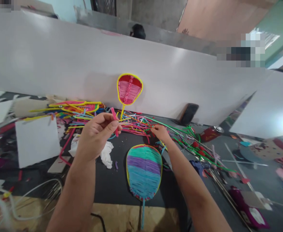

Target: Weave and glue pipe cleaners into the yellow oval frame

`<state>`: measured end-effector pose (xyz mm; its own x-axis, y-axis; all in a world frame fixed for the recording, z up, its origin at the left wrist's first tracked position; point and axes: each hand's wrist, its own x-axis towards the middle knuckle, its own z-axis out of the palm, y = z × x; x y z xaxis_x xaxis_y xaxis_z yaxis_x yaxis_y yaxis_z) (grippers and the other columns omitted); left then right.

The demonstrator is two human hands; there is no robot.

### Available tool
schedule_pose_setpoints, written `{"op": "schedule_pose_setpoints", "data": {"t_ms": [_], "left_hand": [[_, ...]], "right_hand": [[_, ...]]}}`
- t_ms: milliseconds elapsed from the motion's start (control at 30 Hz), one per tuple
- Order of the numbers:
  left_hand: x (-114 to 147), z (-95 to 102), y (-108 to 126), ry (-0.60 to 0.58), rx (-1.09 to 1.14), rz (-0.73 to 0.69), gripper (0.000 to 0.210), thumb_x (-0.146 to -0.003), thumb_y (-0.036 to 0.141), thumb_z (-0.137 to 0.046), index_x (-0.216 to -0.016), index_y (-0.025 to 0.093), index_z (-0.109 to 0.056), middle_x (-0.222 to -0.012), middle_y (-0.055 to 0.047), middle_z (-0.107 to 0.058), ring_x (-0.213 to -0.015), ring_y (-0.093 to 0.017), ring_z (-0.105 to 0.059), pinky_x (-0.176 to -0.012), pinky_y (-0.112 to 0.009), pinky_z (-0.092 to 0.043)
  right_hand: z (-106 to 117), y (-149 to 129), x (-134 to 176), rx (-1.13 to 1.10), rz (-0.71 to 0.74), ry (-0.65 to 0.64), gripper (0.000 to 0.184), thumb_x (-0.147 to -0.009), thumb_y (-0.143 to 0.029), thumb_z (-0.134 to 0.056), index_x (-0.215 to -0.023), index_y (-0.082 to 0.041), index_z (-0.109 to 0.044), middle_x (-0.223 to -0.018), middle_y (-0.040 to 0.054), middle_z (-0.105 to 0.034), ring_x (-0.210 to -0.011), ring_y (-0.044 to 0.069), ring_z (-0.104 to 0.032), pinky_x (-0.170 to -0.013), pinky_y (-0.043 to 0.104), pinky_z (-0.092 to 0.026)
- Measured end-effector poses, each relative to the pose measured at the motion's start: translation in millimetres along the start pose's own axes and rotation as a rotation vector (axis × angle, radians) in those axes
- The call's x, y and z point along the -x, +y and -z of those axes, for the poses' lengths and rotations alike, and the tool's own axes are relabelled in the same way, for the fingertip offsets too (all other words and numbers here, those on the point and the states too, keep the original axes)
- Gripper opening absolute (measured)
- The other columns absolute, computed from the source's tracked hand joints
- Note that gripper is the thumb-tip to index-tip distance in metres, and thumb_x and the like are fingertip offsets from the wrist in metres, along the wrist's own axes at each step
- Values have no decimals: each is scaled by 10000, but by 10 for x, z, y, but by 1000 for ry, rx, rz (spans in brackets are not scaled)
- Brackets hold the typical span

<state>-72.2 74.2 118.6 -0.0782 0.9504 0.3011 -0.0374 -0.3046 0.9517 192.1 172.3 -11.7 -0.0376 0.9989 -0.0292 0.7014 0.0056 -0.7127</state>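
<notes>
My left hand (92, 135) is raised over the dark table, closed in a pinch on a short length of pink pipe cleaner (113, 113). Further right, my right hand (161, 132) reaches into the far pile of loose pipe cleaners (136, 129), its fingers pressed together; whatever they hold is too small to make out. Between my forearms lies a fan-shaped piece (144, 167) wound in green, purple and blue bands, with a yellow edge and a blue handle. Behind the pile, a pink and red fan (130, 88) with a yellow rim stands upright against the white partition.
A phone (189, 113) leans on the partition (83, 64), with a red drink can (212, 133) to its right. White card (38, 141) and crumpled tissue (107, 154) lie to the left. A blue glue gun (199, 167) and a purple tool (248, 207) are at right.
</notes>
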Motion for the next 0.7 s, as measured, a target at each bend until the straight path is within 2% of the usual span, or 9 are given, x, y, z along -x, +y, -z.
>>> {"op": "schedule_pose_setpoints", "data": {"t_ms": [133, 233, 333, 467, 633, 700], "left_hand": [[-36, -66, -35, -65, -31, 16, 141, -776, 294, -643, -799, 172, -576, -656, 14, -642, -573, -102, -592, -564, -205, -479], [-51, -197, -149, -200, -71, 129, 174, -810, 339, -589, -833, 175, -538, -620, 33, -615, -443, -77, -546, -451, -185, -433], [-40, -355, -303, -344, -119, 231, 194, -831, 365, -536, -868, 175, -525, -638, 34, -608, -372, -57, -512, -377, -163, -372], [15, -544, -429, -453, -129, 339, 178, -809, 332, -540, -877, 169, -515, -696, 11, -633, -429, -79, -578, -403, -167, -402], [110, -720, -486, -517, -113, 414, 209, -775, 313, -574, -913, 160, -545, -664, 14, -640, -440, -90, -585, -430, -180, -427], [105, -724, -535, -522, -174, 405, 215, -764, 307, -578, -917, 156, -560, -668, 7, -650, -452, -99, -592, -444, -191, -443]], "right_hand": [[187, -37, 115, -192, 29, -3, 273, -789, -412, -429, -658, -189, -518, -501, -40, -526, -440, 95, -429, -453, 208, -340], [292, -178, 294, -300, 68, 35, 261, -810, -444, -409, -708, -210, -461, -506, -66, -472, -434, 90, -395, -447, 203, -333], [395, -356, 569, -370, 110, 93, 217, -830, -426, -427, -771, -219, -454, -553, -72, -436, -462, 92, -378, -459, 203, -325], [486, -553, 986, -466, 212, 89, 147, -837, -357, -485, -841, -212, -507, -634, -43, -473, -544, 104, -432, -511, 211, -361], [474, -662, 1252, -403, 275, -33, 151, -861, -326, -487, -852, -195, -563, -661, -21, -540, -580, 109, -482, -543, 219, -384], [519, -646, 1265, -342, 300, -26, 146, -866, -309, -490, -846, -191, -575, -695, -9, -576, -616, 113, -515, -576, 223, -403]]}}
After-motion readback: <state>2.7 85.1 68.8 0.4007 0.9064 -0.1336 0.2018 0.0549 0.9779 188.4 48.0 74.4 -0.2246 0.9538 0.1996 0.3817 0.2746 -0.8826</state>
